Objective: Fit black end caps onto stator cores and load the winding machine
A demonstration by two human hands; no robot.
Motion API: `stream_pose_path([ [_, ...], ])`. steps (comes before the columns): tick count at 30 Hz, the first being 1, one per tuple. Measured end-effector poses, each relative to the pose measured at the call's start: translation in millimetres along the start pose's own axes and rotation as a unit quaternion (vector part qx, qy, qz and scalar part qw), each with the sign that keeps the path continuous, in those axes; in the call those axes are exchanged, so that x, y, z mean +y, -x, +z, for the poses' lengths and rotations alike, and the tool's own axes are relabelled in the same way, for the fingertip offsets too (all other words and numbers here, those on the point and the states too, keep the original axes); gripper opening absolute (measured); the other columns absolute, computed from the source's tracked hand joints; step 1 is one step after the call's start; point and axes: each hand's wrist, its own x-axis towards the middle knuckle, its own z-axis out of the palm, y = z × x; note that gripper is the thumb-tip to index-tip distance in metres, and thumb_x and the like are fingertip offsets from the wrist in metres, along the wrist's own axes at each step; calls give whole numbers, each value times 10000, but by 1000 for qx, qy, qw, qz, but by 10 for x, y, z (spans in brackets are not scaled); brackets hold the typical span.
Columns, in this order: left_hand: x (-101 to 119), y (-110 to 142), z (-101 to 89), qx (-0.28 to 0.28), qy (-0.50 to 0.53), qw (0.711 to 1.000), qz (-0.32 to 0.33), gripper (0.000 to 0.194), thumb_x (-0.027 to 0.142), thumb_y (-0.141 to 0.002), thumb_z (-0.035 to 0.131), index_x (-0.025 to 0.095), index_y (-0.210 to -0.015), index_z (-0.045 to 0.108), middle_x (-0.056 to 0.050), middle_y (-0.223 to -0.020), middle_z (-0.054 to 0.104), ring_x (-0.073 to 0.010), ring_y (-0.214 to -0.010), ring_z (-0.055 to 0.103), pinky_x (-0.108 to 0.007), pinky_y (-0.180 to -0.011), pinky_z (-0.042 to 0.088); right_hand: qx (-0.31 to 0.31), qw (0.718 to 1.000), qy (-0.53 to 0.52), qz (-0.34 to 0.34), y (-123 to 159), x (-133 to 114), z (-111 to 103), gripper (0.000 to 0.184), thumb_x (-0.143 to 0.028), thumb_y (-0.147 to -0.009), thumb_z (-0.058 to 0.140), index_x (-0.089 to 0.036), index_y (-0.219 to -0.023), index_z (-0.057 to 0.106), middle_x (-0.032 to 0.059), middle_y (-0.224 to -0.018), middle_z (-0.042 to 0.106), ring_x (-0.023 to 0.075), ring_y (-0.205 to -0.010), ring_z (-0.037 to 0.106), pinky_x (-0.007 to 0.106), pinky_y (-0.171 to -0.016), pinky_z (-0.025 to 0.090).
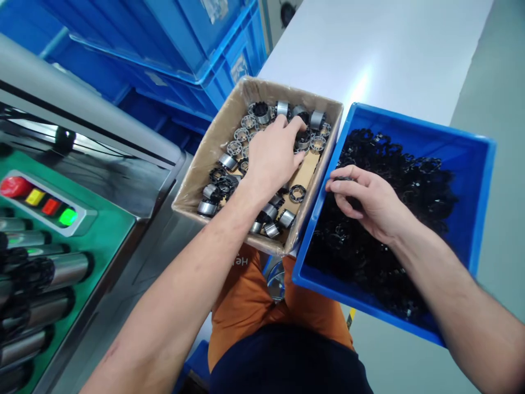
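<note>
Head view: we have our left hand (273, 150) inside an open cardboard box (217, 123), its fingers bent down over ring-shaped cores (318, 119) of bright metal and black plastic. Thumb and index stand apart with parts showing between them; whether they grip one we cannot tell, since the hand covers its own contact. Our right hand (371, 200) is over the near-left rim of a blue plastic bin (451, 143), just beside the box, with thumb and index pinched together on a small dark piece (343, 178), too hidden to make out its shape. Black plastic parts (437, 205) lie heaped in the bin. Both containers sit by the white worktop (381, 46).

We judge the cores stiff and dense for their size, with a smooth metal band that could slip; the sides of that band seem the best hold, keeping pressure off the toothed black ends, which may chip. One ring (297, 193) lies flat on the cardboard, easy to pinch across its rim. The black parts look light, rigid and thin, likely to tangle, so a fingertip hold on one edge suits them.
</note>
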Motion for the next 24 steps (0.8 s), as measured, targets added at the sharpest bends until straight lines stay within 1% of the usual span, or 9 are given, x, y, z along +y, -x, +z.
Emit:
stream_pose_path([
  [3,41,-159,151,13,-25,1000,-10,459,222,-992,929,294,-1428,801,-140,-1461,799,-378,-1182,784,-551,-1123,637,-3,1000,-4,-7,-32,9,-40,467,-266,-643,1147,-161,-999,864,28,-870,823,62,-553,549,212,-438,292],
  [5,25,-174,172,5,-37,999,-4,297,258,-1040,899,300,-1320,807,-119,-1401,824,-379,-1180,794,-543,-1107,634,-4,1000,-4,-14,-36,3,-64,443,-287,-680,1150,-162,-1020,894,20,-844,795,92,-639,628,201,-459,361],
  [8,-21,-89,93,2,-30,999,20,103,328,-1094,862,293,-1166,798,-87,-1304,854,-359,-1158,804,-518,-1095,629,-7,1000,-23,-21,-26,-17,-87,506,-379,-733,1182,-179,-1105,903,1,-864,797,99,-705,693,169,-476,433],
  [11,-50,50,-75,-28,18,998,49,196,408,-1074,894,279,-1192,805,-64,-1219,876,-319,-1080,809,-476,-1061,624,-5,998,-53,-24,-8,-40,-95,602,-533,-745,1211,-221,-1094,833,21,-972,887,129,-791,818,158,-537,552],
  [14,-50,110,-217,-84,78,992,55,323,519,-1133,803,273,-1341,814,-58,-1207,901,-284,-1023,819,-438,-1018,623,-10,997,-70,-18,11,-66,-100,673,-515,-649,1267,-222,-1012,782,60,-1041,941,191,-974,921,184,-695,687],
  [17,-12,19,-206,-95,-19,994,52,313,356,-1153,699,276,-1414,852,-86,-1265,914,-327,-1154,842,-475,-1079,635,-29,997,-69,-23,16,-78,-116,626,-431,-644,1274,-215,-1069,868,48,-1065,951,180,-996,920,192,-755,714],
  [20,50,-169,-85,-120,-133,983,37,434,181,-1009,778,293,-1410,900,-109,-1289,922,-398,-1269,844,-544,-1138,653,-24,997,-65,-32,-7,-56,-138,669,-413,-690,1250,-253,-1267,950,13,-1081,941,121,-918,857,179,-752,694],
  [22,76,-279,-26,-136,-170,976,20,415,146,-966,800,291,-1333,930,-114,-1237,925,-406,-1255,848,-548,-1135,668,-23,998,-45,-46,-27,-23,-151,714,-452,-746,1221,-277,-1382,948,6,-1104,933,109,-876,810,199,-731,683],
  [24,62,-322,-23,-144,-190,971,15,352,147,-966,796,295,-1250,943,-103,-1167,916,-385,-1217,846,-530,-1129,677,-34,995,5,-99,-34,14,-156,717,-459,-810,1182,-307,-1460,921,1,-1135,932,131,-865,798,257,-742,700],
])
